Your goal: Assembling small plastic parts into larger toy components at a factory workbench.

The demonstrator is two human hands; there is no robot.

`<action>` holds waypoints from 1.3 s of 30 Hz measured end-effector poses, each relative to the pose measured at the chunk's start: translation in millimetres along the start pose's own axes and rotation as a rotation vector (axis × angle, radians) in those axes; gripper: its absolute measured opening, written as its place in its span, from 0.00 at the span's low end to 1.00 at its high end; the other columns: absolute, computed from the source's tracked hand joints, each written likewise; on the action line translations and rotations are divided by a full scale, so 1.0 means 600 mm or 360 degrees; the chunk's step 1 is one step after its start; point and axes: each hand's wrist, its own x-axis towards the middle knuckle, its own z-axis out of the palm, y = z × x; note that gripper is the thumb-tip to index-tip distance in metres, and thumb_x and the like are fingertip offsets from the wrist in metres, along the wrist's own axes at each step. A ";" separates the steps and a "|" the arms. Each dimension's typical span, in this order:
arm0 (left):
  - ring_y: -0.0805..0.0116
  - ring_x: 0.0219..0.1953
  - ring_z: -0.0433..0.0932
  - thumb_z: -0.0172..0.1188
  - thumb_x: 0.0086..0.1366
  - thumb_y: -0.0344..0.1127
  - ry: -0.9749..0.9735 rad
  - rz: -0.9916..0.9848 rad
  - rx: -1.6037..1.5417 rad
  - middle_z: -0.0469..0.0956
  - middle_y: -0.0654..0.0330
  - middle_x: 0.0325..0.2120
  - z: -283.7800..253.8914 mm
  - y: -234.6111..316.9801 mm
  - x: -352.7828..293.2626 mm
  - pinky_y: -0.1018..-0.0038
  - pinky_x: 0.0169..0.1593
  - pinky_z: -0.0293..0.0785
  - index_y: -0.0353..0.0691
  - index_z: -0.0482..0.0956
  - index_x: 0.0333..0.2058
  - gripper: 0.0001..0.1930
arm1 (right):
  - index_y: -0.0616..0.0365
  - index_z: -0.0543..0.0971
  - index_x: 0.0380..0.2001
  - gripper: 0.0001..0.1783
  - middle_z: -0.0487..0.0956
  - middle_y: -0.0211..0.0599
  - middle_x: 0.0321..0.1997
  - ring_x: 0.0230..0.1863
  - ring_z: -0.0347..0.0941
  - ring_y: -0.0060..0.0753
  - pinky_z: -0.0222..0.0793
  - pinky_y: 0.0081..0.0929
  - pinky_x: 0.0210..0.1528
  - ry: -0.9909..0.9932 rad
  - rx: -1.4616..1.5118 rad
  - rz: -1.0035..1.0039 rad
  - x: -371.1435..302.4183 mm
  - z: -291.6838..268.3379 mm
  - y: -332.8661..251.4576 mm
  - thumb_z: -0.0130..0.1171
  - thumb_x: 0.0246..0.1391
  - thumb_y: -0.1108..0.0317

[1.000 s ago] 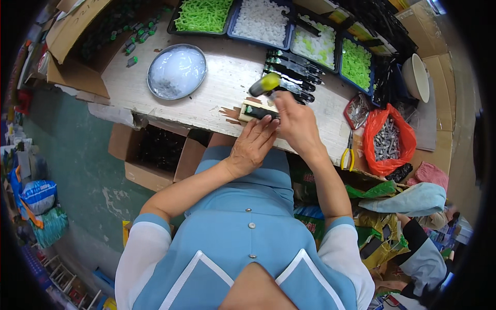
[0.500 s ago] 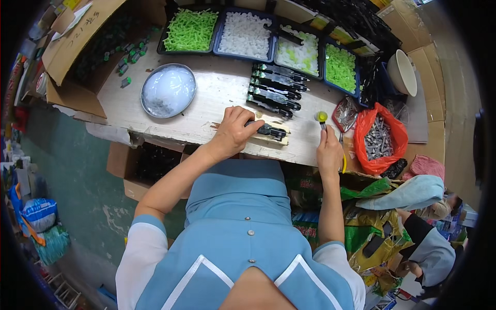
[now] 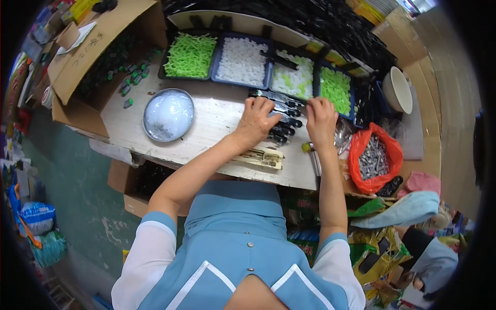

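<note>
Alignment seems to be occupying us: left hand (image 3: 255, 122) curling over black parts (image 3: 287, 110), right hand (image 3: 321, 121) bent beside them, both grips unclear, and we're probably needing level placement next.

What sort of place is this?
Probably an assembly workshop: trays of green and white pieces, black parts lined up on a bench, and a red bag of metallic-looking bits.

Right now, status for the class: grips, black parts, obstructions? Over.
Left grip over the black parts' left ends. Right grip at their right, contact unclear. Nothing visibly blocking; hammer lies close by, partly hidden.
</note>
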 end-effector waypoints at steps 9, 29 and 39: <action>0.59 0.32 0.69 0.59 0.46 0.25 0.0538 -0.0584 0.0199 0.71 0.58 0.26 -0.159 -0.138 -0.057 0.67 0.36 0.66 0.39 0.77 0.25 0.05 | 0.54 0.76 0.38 0.15 0.71 0.36 0.47 0.49 0.62 0.42 0.56 0.46 0.46 -0.0234 -0.0561 0.0123 0.155 0.131 0.050 0.55 0.43 0.69; 0.59 0.27 0.76 0.67 0.43 0.38 0.0188 -0.1822 0.0367 0.76 0.51 0.24 -0.345 -0.350 -0.284 0.70 0.33 0.72 0.34 0.79 0.28 0.15 | 0.61 0.72 0.27 0.08 0.71 0.35 0.24 0.26 0.66 0.32 0.56 0.26 0.36 -0.0222 0.0300 0.0152 -0.038 -0.185 -0.068 0.58 0.39 0.76; 0.83 0.12 0.62 0.63 0.53 0.33 0.0686 -0.2196 -0.0402 0.69 0.68 0.17 -0.356 -0.280 -0.302 0.84 0.11 0.53 0.38 0.76 0.32 0.09 | 0.57 0.71 0.28 0.10 0.71 0.36 0.36 0.40 0.65 0.37 0.54 0.38 0.47 -0.0363 0.0242 -0.0454 -0.132 -0.003 -0.131 0.59 0.39 0.69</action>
